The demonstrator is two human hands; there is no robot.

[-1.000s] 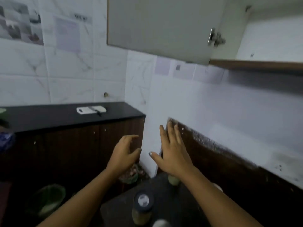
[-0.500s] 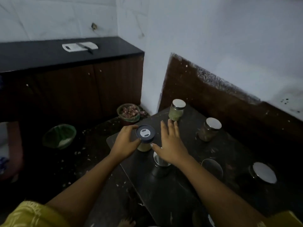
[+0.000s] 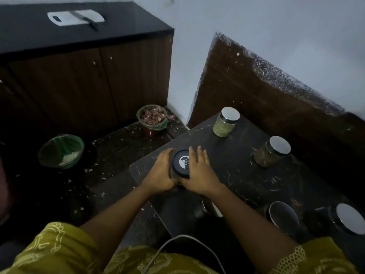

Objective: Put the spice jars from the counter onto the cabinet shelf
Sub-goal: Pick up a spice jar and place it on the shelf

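Dark stone counter [image 3: 237, 175], near corner: black-lidded jar [image 3: 180, 164] stood between left hand [image 3: 160, 175], fingers curled round it, and right hand [image 3: 199, 173], fingers nearly straight against its side, likely steadying a lift; steel-lidded jars [image 3: 226, 122] waited behind.

White cutting board [image 3: 76, 17] lay on the far black countertop [image 3: 49, 36], knife [image 3: 87, 19] across it. On the floor [image 3: 110, 155]: large green-lined bin [image 3: 61, 151] (whitish scraps inside), well apart from a smaller bin [image 3: 152, 119] holding reddish peelings.
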